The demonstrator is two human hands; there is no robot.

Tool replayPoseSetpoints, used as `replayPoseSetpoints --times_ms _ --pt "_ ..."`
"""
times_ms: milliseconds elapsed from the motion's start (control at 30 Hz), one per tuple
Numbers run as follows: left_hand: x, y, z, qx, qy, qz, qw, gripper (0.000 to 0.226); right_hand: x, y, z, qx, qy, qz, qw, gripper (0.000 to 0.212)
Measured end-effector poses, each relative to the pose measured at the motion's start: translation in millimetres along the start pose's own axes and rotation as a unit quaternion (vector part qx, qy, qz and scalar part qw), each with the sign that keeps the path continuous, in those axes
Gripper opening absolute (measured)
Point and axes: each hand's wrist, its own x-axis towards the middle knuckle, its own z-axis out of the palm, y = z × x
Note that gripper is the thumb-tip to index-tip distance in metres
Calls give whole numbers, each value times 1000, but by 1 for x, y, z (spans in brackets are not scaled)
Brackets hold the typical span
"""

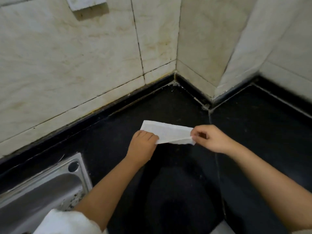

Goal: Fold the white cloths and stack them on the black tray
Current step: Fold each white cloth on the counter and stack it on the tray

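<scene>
Leftmost, stainless steel sink (pixel 33 191) set in black stone countertop (pixel 177 183), white sleeve (pixel 67 222) over its near corner. Left hand (pixel 143 142) grips left end of folded white cloth strip (pixel 168 132), fingers curled over edge. Cloth lies low across counter between hands, no black tray visible. Right hand (pixel 211 139) pinches cloth's right corner between thumb and fingers. Behind, stained cream wall tiles (pixel 84 56) meet in corner; white wall socket (pixel 86 2) upper left.
</scene>
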Motion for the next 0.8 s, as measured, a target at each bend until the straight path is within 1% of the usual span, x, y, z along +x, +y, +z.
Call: replayPoseSetpoints --times_ms 67,100,133,167,200,267,333,400,467,533,567,633,700,733,767,800 --pt "-6 19 -17 -9 13 75 997 29 -39 8 -11 12 83 40 996 19" --pt "-7 30 -23 -14 16 107 994 29 -61 13 -14 21 126 61 990 22" --pt "-8 42 -30 -20 12 133 991 23 -84 17 -17 25 162 84 983 23" --pt "-7 55 -33 -25 4 153 988 14 -108 20 -19 24 188 108 976 21" --pt "-3 70 -37 -29 -13 165 986 11 -131 23 -21 22 209 129 969 18" --pt "7 107 -42 -31 -44 173 983 16 -177 31 -27 15 255 178 950 15" --pt "22 152 -47 -84 -53 147 984 34 -221 39 -36 42 316 235 918 20" --pt "36 197 -51 -109 -82 124 983 34 -264 47 -49 103 398 283 867 30" --pt "51 244 -53 -126 -73 136 980 36 -306 54 -65 132 480 301 813 24" --pt "63 293 -54 -129 -55 152 978 33 -345 56 -82 86 533 318 780 14" --pt "68 316 -53 -127 -49 167 977 28 -365 57 -89 53 553 323 767 14" --pt "73 358 -56 -131 -22 202 970 24 -405 62 -98 0 571 327 753 17" --pt "72 388 -54 -179 -9 256 950 27 -447 74 -95 -32 560 337 756 15" --pt "69 399 -49 -191 -22 288 938 27 -466 84 -88 -40 543 339 767 12" --pt "63 407 -42 -190 -53 319 927 28 -484 94 -79 -43 516 344 783 8" --pt "56 414 -32 -176 -101 344 917 29 -499 103 -68 -43 475 356 804 9"
